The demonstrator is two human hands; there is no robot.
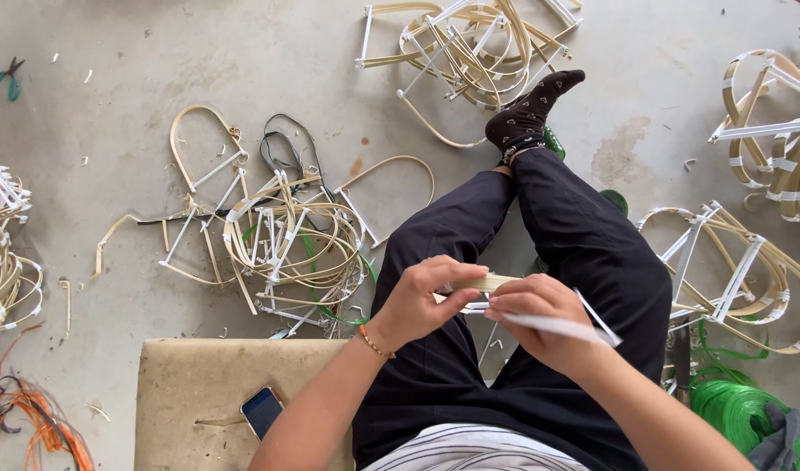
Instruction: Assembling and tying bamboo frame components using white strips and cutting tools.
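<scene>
Head view: person sits on the floor (199, 52), legs crossed, both hands over the lap. Left hand (422, 301) has its fingers closed around the near end of a flat bamboo strip (487, 282). Right hand (540, 318) pinches the same strip plus a white band (561, 327) that trails off to the right past the wrist. The two hands almost touch, strip held between them just above the dark trousers.

Step in hand, as I judge it: binding the white band around the bamboo strip. Next move calls for a steady left-hand grip while the right keeps the band taut and flat.

Around: heap of bent bamboo frames (287, 235) left of the knee, more frames (470, 44) by the socked foot, green cord coil (740, 410) at right, phone (262, 410) on a tan cushion (199, 384), green-handled pliers (6, 78) far left.
</scene>
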